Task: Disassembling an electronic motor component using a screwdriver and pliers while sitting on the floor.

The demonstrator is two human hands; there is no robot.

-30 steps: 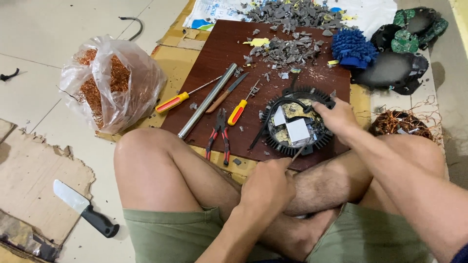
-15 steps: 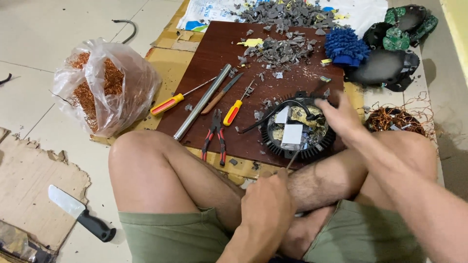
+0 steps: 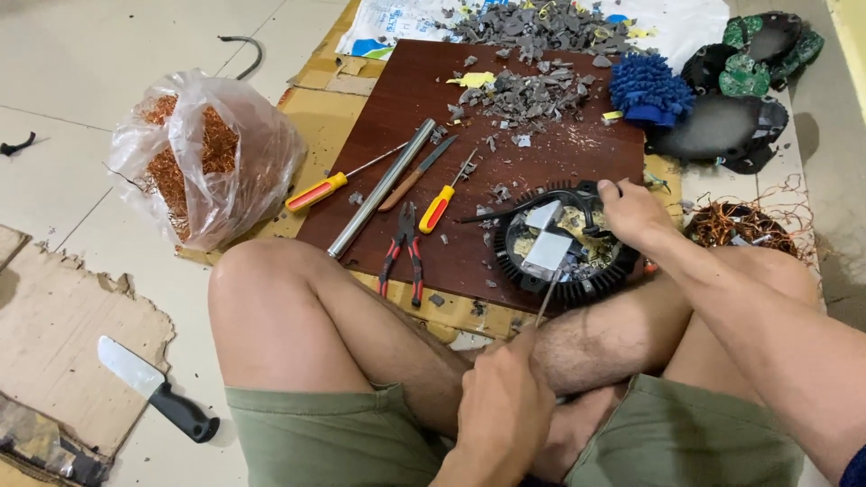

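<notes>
Black motor (image 3: 564,248) at the board's (image 3: 541,162) near edge, both our hands on the job.
Our right hand (image 3: 631,209) clamps its fingers on the motor's far rim; our left hand (image 3: 505,406) grips a thin tool (image 3: 547,298) poking into it. Pliers (image 3: 403,248) lie just left; bare board beyond.

Pale tiled floor (image 3: 108,54), torn cardboard sheets (image 3: 63,316) spread over it, brown wooden board (image 3: 577,153), even indoor light
</notes>
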